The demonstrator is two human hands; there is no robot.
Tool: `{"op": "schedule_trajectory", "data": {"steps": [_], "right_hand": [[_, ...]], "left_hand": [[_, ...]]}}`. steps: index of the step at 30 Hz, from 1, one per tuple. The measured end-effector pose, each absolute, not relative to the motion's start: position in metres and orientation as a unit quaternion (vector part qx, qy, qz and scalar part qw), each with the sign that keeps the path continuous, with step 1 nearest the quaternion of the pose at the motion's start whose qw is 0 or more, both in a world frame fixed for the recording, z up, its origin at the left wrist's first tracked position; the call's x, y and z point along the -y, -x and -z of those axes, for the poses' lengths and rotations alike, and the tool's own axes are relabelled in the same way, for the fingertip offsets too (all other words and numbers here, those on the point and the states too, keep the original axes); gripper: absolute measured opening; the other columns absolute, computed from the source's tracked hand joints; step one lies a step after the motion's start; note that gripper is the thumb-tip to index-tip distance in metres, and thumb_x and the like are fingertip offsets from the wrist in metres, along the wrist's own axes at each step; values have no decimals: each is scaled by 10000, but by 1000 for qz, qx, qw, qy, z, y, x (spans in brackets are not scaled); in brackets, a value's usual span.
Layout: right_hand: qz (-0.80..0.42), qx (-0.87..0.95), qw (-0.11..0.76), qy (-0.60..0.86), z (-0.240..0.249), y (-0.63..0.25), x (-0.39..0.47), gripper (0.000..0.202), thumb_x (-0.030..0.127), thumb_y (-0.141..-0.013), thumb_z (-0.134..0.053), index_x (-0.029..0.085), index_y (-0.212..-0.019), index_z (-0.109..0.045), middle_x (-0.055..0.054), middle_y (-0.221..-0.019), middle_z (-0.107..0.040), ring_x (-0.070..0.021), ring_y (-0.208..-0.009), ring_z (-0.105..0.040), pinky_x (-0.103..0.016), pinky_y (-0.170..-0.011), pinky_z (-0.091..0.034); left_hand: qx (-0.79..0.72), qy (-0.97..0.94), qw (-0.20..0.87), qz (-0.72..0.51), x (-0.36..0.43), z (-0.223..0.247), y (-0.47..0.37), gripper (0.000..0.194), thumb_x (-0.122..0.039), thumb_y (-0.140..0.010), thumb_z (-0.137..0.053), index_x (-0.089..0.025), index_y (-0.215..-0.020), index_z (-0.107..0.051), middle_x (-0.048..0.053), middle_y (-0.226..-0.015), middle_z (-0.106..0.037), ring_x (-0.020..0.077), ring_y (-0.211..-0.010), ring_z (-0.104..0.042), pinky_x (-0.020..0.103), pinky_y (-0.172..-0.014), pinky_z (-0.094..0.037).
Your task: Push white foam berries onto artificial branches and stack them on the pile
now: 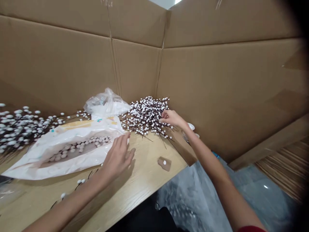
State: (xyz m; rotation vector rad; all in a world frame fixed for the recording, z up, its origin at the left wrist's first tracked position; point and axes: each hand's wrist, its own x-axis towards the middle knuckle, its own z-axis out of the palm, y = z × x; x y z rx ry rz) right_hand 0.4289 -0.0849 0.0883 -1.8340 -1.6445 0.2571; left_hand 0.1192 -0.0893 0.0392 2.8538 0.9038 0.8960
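Note:
At the right side of a heap of white berry twigs [147,116], my right hand [172,118] has its thumb and fingers drawn together. Whatever lies between its fingertips is too small to make out. My left hand [118,156] hovers over the table by the right end of a white plastic bag [79,167], fingers stretched and thumb apart. A small white spot shows beside its fingertips; I cannot tell whether it touches them. Through the bag's long opening or clear window, more white berries [72,148] show.
Another bunch of white berry twigs [19,125] lies at the left. Behind the bag sits a crumpled clear bag [106,103]. A small brown card tag [164,163] lies near the front edge of the wooden table [142,174]. Cardboard walls [217,90] rise behind.

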Motion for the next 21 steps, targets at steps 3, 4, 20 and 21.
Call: {"op": "schedule_trajectory", "data": {"steps": [3,4,20,21], "right_hand": [[-42,570,373,731,-63,-438,86,87,219,-718,-627,167,-785,-610,-4,-651,-638,-147,-609,-555,-250,-611,-383],[-24,549,391,738,-58,-441,83,95,236,-748,-583,170,-810,-610,-13,-670,-647,-154,-622,-563,-252,-616,-384],[71,546,488,677,-22,-438,38,238,260,-909,-411,173,-846,-623,-64,-723,-671,-197,-652,-609,-277,-636,-415],[77,553,481,676,-20,-435,39,252,264,-919,-403,163,-859,-626,-78,-749,-674,-205,-675,-614,-290,-654,-430]], "left_hand": [[-301,-924,-66,-226,74,-59,-153,644,-258,-844,-485,-26,-1389,-232,271,-1341,-438,389,-1240,-426,519,-1000,-407],[-297,-929,-93,-201,69,-66,-164,672,-238,-820,-503,-5,-1389,-231,285,-1374,-405,407,-1277,-384,524,-1024,-382],[-417,-907,27,-58,-149,-170,-279,574,-506,-933,-377,-82,-1292,-520,180,-1314,-564,293,-1211,-525,375,-983,-421],[-421,-905,48,-47,-166,-163,-286,540,-514,-931,-402,-116,-1269,-542,153,-1298,-580,281,-1186,-545,402,-972,-432]]}}
